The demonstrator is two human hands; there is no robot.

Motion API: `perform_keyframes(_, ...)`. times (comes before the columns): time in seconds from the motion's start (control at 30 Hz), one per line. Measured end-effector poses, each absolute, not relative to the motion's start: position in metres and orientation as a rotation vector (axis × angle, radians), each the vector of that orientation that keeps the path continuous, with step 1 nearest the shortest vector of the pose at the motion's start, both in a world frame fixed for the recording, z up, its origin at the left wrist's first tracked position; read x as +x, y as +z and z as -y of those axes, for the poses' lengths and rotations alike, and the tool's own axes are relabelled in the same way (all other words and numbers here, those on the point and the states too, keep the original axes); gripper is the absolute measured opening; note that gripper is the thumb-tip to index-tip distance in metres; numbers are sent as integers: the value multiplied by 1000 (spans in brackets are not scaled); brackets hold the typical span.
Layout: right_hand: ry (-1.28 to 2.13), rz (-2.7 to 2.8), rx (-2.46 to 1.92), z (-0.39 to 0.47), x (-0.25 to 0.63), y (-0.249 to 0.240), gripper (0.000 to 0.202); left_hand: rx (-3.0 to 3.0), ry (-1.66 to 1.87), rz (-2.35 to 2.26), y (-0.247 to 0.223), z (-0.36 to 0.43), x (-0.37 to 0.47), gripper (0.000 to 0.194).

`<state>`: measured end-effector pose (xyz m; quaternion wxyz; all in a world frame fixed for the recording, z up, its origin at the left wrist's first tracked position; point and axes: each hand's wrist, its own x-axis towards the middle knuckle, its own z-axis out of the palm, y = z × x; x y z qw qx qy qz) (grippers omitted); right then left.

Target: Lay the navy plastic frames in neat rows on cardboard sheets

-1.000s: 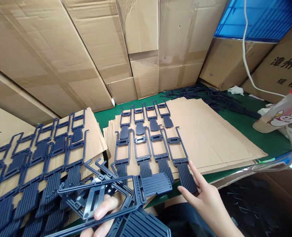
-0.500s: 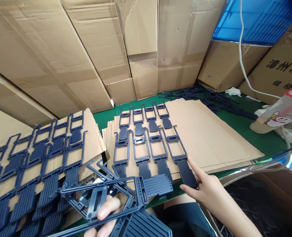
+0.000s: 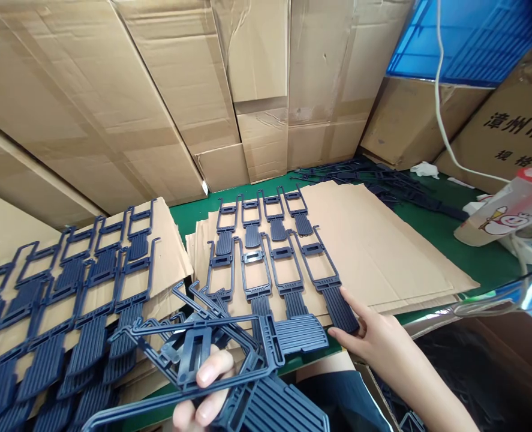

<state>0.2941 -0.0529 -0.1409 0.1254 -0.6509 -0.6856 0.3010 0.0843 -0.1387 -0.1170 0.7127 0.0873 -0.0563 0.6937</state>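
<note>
My left hand (image 3: 207,384) is closed around several navy plastic frames with ribbed paddle ends (image 3: 301,333), stacked crosswise in front of me. My right hand (image 3: 369,336) pinches the ribbed end of a single navy plastic frame (image 3: 337,306), thumb on the near side and fingers on the far side. This frame lies flat at the right end of the near row on a cardboard sheet (image 3: 396,252). Beside it are more frames of the same kind (image 3: 288,264), with a second row (image 3: 272,210) behind. The held bundle partly covers the near row's left part.
Layered rows of similar frames (image 3: 45,312) cover another cardboard stack at left. Loose dark parts (image 3: 373,180) are heaped on the green table (image 3: 189,213) at the back. A drink cup (image 3: 499,216) and a white cable (image 3: 441,108) are at right. Cardboard boxes (image 3: 158,90) wall the back.
My left hand and its bundle have shifted a little to the right. The frame under my right hand has moved slightly up and left on the cardboard.
</note>
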Motion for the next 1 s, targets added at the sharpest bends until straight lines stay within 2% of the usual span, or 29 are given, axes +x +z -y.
perform_keyframes(0.3, 856, 2007, -1890, 57, 293, -144, 68, 174, 1389, 32, -110, 130, 84, 17)
perform_keyframes(0.63, 799, 2066, -1946, 60, 282, -143, 70, 164, 1464, -173, -110, 122, 89, 23)
perform_keyframes(0.83, 850, 2036, -1909, 59, 289, -143, 67, 206, 1378, -120, -113, 119, 90, 23)
perform_keyframes(1.0, 706, 1708, -1787, 70, 304, -127, 44, 136, 1358, -108, -107, 120, 93, 22)
